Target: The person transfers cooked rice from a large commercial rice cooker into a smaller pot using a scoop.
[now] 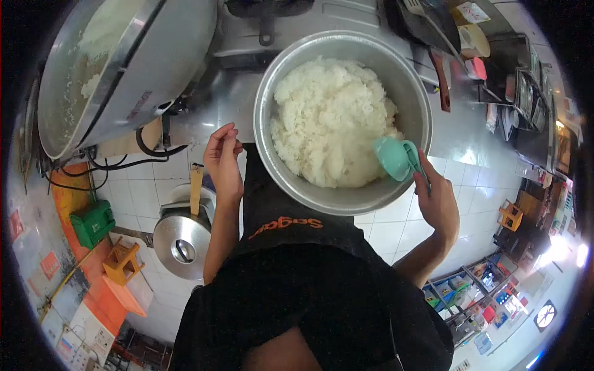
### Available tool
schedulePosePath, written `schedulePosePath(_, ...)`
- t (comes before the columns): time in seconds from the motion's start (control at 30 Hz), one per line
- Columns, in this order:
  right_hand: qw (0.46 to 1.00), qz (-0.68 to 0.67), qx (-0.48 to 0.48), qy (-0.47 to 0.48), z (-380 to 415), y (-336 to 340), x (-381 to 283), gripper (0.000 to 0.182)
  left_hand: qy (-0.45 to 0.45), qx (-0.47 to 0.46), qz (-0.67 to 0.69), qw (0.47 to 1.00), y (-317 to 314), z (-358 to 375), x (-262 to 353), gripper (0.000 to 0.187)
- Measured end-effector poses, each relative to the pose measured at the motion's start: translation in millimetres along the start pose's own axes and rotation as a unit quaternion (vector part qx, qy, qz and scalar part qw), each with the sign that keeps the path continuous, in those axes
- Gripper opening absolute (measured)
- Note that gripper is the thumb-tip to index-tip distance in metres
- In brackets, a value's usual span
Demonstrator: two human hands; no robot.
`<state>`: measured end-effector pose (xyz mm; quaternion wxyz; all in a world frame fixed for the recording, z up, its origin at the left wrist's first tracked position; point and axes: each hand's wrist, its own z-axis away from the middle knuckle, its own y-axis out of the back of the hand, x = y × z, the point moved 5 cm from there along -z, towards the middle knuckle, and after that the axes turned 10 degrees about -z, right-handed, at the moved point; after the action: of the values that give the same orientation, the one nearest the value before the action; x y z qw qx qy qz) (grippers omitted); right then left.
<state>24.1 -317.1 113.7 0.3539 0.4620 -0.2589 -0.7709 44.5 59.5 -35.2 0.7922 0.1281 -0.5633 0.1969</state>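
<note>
A large round metal pot [343,198] stands in front of me, heaped with cooked white rice [334,117]. My right hand [438,201] grips the handle of a mint-green plastic scoop [395,159] at the pot's right front. The scoop's bowl is tilted against the edge of the rice, and its inside cannot be seen. To the left of the pot, apart from its rim, my left hand [224,154] is raised with the fingers curled in and the thumb pressed to them. Nothing shows between those fingers.
A big tilted metal vessel [148,80] with rice inside stands at the left. Behind the pot is a metal stove [334,15]. Below left are a lidded steel pot [182,244] and an orange stool [122,261]. A wooden-handled utensil [440,80] lies to the right.
</note>
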Motion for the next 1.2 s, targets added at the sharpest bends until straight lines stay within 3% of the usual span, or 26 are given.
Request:
schedulePosePath(0.1, 0.996, -0.079, -0.021, 0.027, -2, -2, -9, 0.044, -0.028, 0.021, -0.026, 0.999, 5, -2, 13, 0.017)
schedulePosePath(0.13, 0.996, -0.067, -0.066, 0.002, -4, -7, -9, 0.045, 0.014, 0.044, -0.077, 0.996, 9, -5, 15, 0.016)
schedulePosePath(0.17, 0.991, -0.096, -0.068, 0.065, -11, -14, 2, 0.044, -0.051, 0.049, -0.049, 0.996, 10, -12, 11, 0.015)
schedulePosePath(0.2, 0.985, -0.142, -0.08, 0.053, -15, -20, 5, 0.042, -0.026, 0.067, -0.028, 0.997, 9, -14, 13, 0.014)
schedulePosePath(0.23, 0.976, -0.18, -0.083, 0.084, -22, -24, 4, 0.04, -0.055, 0.048, -0.008, 0.997, 10, -17, 14, 0.014)
schedulePosePath(0.3, 0.95, -0.297, -0.086, 0.036, -25, -25, -14, 0.039, -0.06, 0.081, 0.031, 0.994, 12, -21, 23, 0.014)
schedulePosePath(0.4, 0.932, -0.338, -0.12, 0.058, -38, -30, -37, 0.035, -0.109, 0.147, 0.077, 0.98, 34, -24, 28, 0.013)
schedulePosePath(0.47, 0.897, -0.418, -0.111, 0.095, -52, -24, -61, 0.032, -0.192, 0.274, 0.087, 0.938, 64, -26, 35, 0.014)
schedulePosePath(0.57, 0.883, -0.429, -0.073, 0.174, -73, -11, -95, 0.032, -0.207, 0.372, 0.154, 0.892, 130, -42, 59, 0.018)
schedulePosePath(0.63, 0.879, -0.444, -0.041, 0.17, -90, -4, -110, 0.038, -0.162, 0.426, 0.256, 0.852, 182, -64, 81, 0.022)
schedulePosePath(0.7, 0.869, -0.444, -0.065, 0.207, -94, -4, -151, 0.038, -0.131, 0.366, 0.302, 0.871, 239, -104, 94, 0.026)
schedulePosePath(0.77, 0.867, -0.436, -0.054, 0.234, -101, -14, -173, 0.038, -0.134, 0.266, 0.245, 0.923, 290, -149, 116, 0.033)
schedulePosePath(0.8, 0.863, -0.436, -0.034, 0.252, -103, -17, -184, 0.039, -0.137, 0.273, 0.253, 0.918, 304, -163, 131, 0.033)
schedulePosePath(0.87, 0.859, -0.419, -0.038, 0.293, -99, -33, -217, 0.032, -0.108, 0.129, 0.234, 0.957, 309, -185, 166, 0.032)
schedulePosePath(0.9, 0.853, -0.408, -0.036, 0.323, -96, -40, -232, 0.026, -0.113, 0.132, 0.241, 0.955, 315, -186, 177, 0.032)
schedulePosePath(0.97, 0.857, -0.397, -0.027, 0.328, -97, -47, -244, 0.03, -0.065, 0.051, 0.23, 0.97, 313, -195, 193, 0.027)
schedulePosePath(1.1, 0.854, -0.411, -0.007, 0.319, -85, -62, -268, 0.024, -0.052, 0.042, 0.223, 0.973, 340, -200, 186, 0.02)
schedulePosePath(1.17, 0.869, -0.397, 0.026, 0.293, -86, -65, -260, 0.02, -0.11, -0.009, 0.195, 0.975, 346, -196, 206, 0.019)
schedulePosePath(1.2, 0.87, -0.403, 0.026, 0.283, -82, -70, -269, 0.019, -0.081, 0.019, 0.2, 0.976, 343, -192, 218, 0.015)
